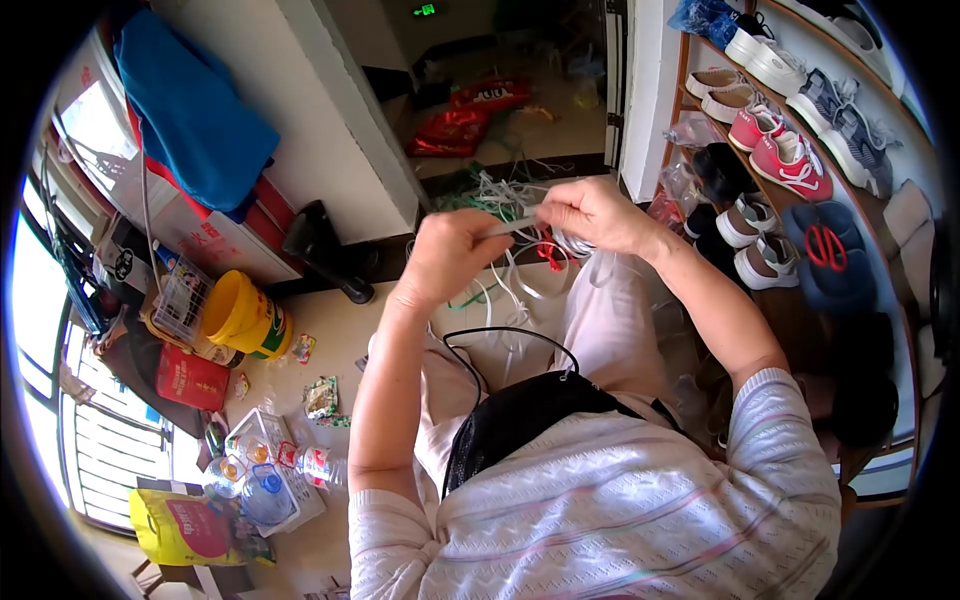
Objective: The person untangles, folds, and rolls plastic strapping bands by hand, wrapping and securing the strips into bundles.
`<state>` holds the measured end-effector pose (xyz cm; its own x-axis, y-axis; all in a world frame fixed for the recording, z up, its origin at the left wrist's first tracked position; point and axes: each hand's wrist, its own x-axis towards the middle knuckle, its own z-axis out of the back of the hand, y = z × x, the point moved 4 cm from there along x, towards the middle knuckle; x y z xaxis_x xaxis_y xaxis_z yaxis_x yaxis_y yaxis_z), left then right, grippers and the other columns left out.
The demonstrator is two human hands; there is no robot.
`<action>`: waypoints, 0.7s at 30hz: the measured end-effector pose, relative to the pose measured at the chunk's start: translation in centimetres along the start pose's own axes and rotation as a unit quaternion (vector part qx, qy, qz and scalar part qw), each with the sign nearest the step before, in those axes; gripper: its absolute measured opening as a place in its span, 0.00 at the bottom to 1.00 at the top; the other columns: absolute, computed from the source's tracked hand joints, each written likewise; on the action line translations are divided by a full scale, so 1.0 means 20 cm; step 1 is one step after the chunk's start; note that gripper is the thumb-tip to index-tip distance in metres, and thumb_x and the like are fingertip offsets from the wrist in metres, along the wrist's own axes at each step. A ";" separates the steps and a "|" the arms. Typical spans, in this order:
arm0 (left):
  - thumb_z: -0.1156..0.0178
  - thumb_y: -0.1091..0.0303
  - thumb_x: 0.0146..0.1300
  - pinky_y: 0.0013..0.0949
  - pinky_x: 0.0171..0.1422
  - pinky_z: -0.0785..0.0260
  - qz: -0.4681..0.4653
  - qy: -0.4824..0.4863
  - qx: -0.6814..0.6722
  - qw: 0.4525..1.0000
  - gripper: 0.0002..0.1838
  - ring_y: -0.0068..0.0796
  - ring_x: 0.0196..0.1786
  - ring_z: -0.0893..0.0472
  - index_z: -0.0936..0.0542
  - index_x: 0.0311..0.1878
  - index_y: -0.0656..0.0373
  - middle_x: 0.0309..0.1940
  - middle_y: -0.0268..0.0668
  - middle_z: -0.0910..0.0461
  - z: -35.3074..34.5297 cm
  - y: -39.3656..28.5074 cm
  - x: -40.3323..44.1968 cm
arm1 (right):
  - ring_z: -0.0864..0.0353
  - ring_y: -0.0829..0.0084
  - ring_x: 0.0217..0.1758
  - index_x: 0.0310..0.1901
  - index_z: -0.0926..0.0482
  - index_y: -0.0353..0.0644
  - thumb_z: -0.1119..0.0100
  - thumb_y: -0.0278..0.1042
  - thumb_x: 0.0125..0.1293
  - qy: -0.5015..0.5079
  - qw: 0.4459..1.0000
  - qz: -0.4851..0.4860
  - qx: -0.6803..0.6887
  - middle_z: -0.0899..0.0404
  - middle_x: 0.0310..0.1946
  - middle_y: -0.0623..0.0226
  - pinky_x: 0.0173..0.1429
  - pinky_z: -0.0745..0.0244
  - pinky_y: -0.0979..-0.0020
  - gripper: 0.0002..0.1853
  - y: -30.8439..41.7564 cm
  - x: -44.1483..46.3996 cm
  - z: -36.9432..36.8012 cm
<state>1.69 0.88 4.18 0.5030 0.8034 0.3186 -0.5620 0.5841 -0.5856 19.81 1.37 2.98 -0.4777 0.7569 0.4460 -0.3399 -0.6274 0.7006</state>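
Between my two hands a short stretch of pale plastic strap (pixel 511 228) is pulled fairly straight. My left hand (pixel 450 252) is closed, its fingers pinching one end of that stretch. The fingertips of my right hand (pixel 597 214) pinch the strap a little further right. Below and behind the hands lies a tangle of white and greenish straps (pixel 508 190), partly hidden by them. Loose strap ends trail onto the floor between my legs. A bit of red strap or ribbon (pixel 551 252) shows just under my right hand.
A shoe rack (pixel 745 150) with several pairs of shoes stands on the right. At left are a black boot (pixel 318 245), a yellow bucket (pixel 243 315), a red box (pixel 190 377) and plastic bottles (pixel 265 490). Red bags (pixel 450 130) lie beyond the doorway.
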 end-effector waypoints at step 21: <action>0.60 0.70 0.63 0.41 0.58 0.33 0.068 -0.077 -0.662 0.743 0.21 0.34 0.58 0.31 0.33 0.59 0.65 0.56 0.43 0.31 -0.21 -0.04 0.08 | 0.26 0.75 0.26 0.42 0.27 0.40 0.49 0.38 0.66 -0.245 0.967 0.050 0.054 0.24 0.25 0.65 0.33 0.30 0.76 0.11 0.03 0.03 -0.16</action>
<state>5.69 1.20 2.11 0.3624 0.9079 0.2105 0.5875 -0.0472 -0.8078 16.72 0.85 1.98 -0.0542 0.7056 0.7066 -0.2118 -0.6996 0.6824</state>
